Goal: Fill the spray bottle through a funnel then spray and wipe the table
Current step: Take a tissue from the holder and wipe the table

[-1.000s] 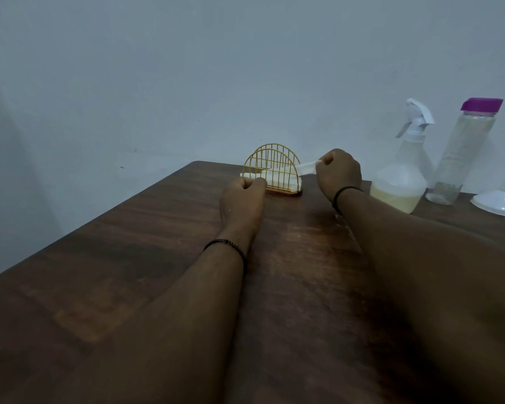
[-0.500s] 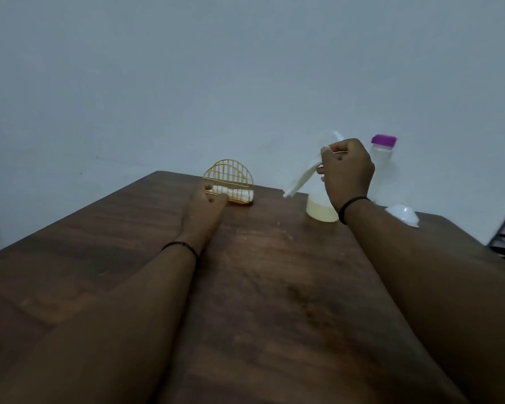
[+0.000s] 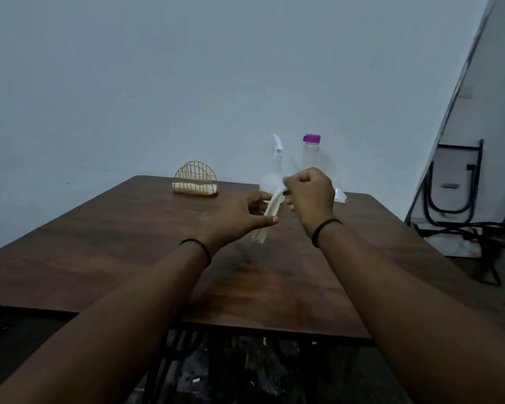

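Now the right hand (image 3: 309,196) pinches a folded white tissue (image 3: 270,212) above the wooden worktop (image 3: 129,243); the left hand (image 3: 239,218), fingers spread, has left the wire holder (image 3: 195,182) and reaches to the tissue. Spray bottle (image 3: 276,167), purple-capped bottle (image 3: 311,151) stand behind by the grey wall.

A dark wooden table (image 3: 129,258) is standing against the wall. A gold wire napkin holder (image 3: 195,178) is sitting at about 11 o'clock, while a spray bottle (image 3: 274,170), a purple-capped bottle (image 3: 311,153) and a white funnel (image 3: 339,195) are standing together at about 1 o'clock.
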